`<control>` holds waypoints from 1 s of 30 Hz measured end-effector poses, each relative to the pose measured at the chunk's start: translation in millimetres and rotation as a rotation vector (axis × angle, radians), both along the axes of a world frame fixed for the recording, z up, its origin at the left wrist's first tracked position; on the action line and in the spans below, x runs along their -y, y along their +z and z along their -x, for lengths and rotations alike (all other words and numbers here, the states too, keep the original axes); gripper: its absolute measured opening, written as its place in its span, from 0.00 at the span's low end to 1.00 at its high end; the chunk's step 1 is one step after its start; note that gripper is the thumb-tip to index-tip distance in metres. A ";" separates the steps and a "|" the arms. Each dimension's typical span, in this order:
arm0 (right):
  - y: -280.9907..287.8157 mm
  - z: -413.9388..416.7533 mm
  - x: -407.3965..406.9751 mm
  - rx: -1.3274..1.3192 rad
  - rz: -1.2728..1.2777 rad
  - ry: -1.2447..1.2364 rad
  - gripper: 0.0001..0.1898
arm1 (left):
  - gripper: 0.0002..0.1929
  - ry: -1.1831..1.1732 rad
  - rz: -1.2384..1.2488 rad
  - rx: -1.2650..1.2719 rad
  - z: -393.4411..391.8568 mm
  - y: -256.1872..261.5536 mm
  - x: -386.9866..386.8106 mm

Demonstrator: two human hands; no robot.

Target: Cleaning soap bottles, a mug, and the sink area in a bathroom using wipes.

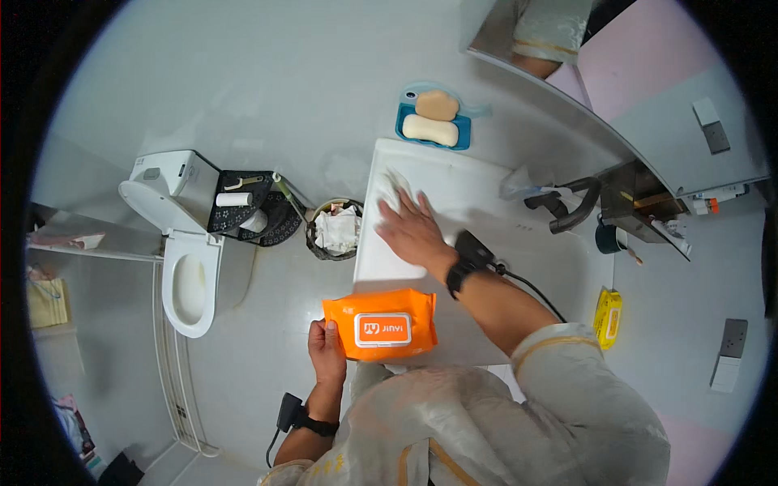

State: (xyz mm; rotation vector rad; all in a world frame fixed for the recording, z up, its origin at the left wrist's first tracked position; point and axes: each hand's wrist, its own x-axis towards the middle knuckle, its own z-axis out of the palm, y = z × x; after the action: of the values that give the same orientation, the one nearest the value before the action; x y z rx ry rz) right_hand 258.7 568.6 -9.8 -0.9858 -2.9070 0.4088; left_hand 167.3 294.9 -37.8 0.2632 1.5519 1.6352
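Note:
My left hand [329,350] grips one end of an orange wet-wipe pack [383,324] with a white-rimmed lid, held over the near edge of the white washbasin [450,176]. My right hand [410,231] is spread over the basin's left rim area, slightly blurred. A white wipe [389,187] lies at its fingertips, against the white surface; whether the fingers press on it or pinch it cannot be told. Black straps with small devices and cables are on both wrists.
A blue soap dish [464,132] with two soap bars is beyond the basin. A dark faucet [571,206] and yellow pack [608,319] are at right. Left are a lined waste bin [312,246], a black corner shelf [230,219] and a toilet [189,291]. A mirror cabinet [583,115] overhangs upper right.

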 end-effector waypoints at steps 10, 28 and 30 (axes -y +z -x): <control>-14.8 48.2 -68.4 0.042 -0.185 -0.073 0.30 | 0.10 -0.005 -0.066 0.006 -3.9 -10.1 -10.9; -29.4 38.3 -40.6 -0.142 -0.243 -0.113 0.28 | 0.10 0.008 -0.088 -0.002 2.5 -10.7 -2.1; -35.9 -1.4 -65.5 -0.098 -0.364 -0.193 0.32 | 0.10 0.004 -0.139 0.027 1.9 -6.0 -11.7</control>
State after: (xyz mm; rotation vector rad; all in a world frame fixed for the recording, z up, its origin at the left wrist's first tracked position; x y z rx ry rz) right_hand 260.1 634.1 -45.6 -1.1303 -2.6315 -0.0778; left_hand 165.5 306.6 -43.8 0.3107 1.4211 1.7460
